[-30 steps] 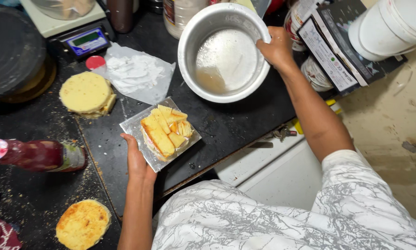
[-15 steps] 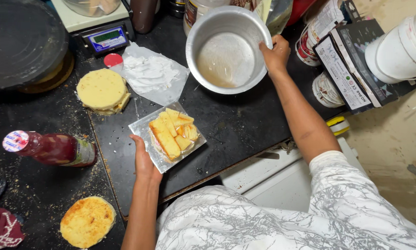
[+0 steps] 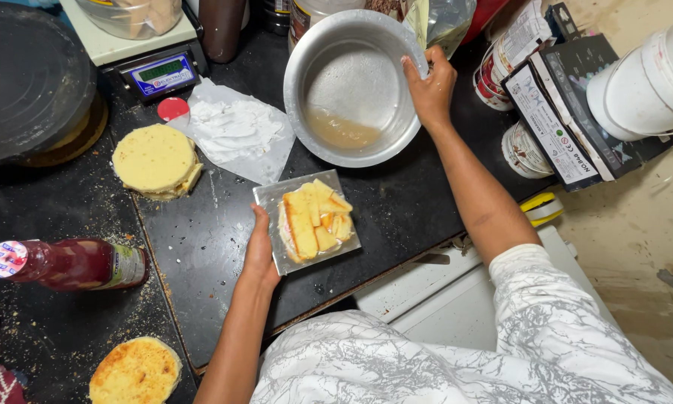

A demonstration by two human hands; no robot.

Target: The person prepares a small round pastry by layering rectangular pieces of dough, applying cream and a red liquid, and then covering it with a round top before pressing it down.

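My right hand (image 3: 430,88) grips the right rim of a metal bowl (image 3: 329,45), which tilts toward me with brownish liquid pooled at its lower side. My left hand (image 3: 260,251) holds the left edge of a small square silver board (image 3: 273,198) on the black counter. Pieces of yellow sponge cake (image 3: 312,221) with white cream lie stacked on that board, just below the bowl.
A round sponge layer (image 3: 155,159) sits left of crumpled white paper (image 3: 235,135). Another browned layer (image 3: 135,370) lies near the front left. A red sauce bottle (image 3: 67,263) lies on its side. A digital scale (image 3: 151,69), a dark turntable (image 3: 26,78) and white tubs (image 3: 640,82) ring the counter.
The bowl has tilted toward me and its liquid has run to the lower side. My left hand and the board with cake stay in place.
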